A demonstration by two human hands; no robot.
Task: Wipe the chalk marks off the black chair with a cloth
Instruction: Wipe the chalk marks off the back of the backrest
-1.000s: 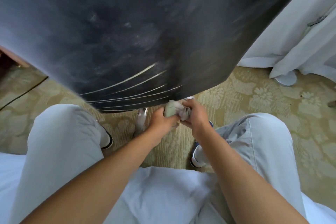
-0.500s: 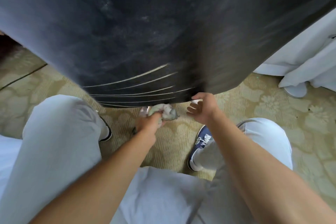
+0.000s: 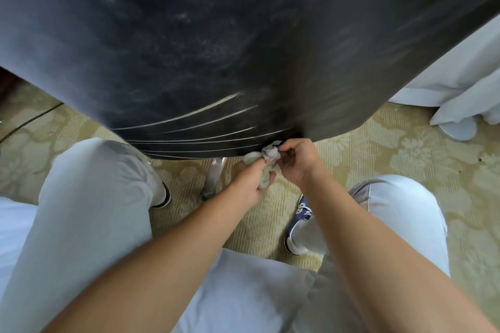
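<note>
The black chair (image 3: 243, 35) fills the upper part of the head view, its surface smeared with pale chalk dust. Several thin white chalk lines (image 3: 194, 127) curve across its lower edge. A small crumpled grey-green cloth (image 3: 263, 161) sits just below that edge. My left hand (image 3: 250, 180) grips the lower part of the cloth. My right hand (image 3: 296, 161) pinches its upper end with curled fingers. Both hands meet at the chair's bottom edge, right of the chalk lines.
My knees in light trousers (image 3: 94, 197) flank the hands, with blue sneakers (image 3: 299, 220) on a patterned beige carpet (image 3: 392, 149). A chrome chair leg (image 3: 215, 173) stands left of the hands. White drapery (image 3: 460, 84) hangs at the right. A dark cable (image 3: 29, 119) crosses the floor at left.
My right hand, which had let go half a second ago, has come back onto the cloth. Both hands and the cloth shifted right along the chair's lower edge.
</note>
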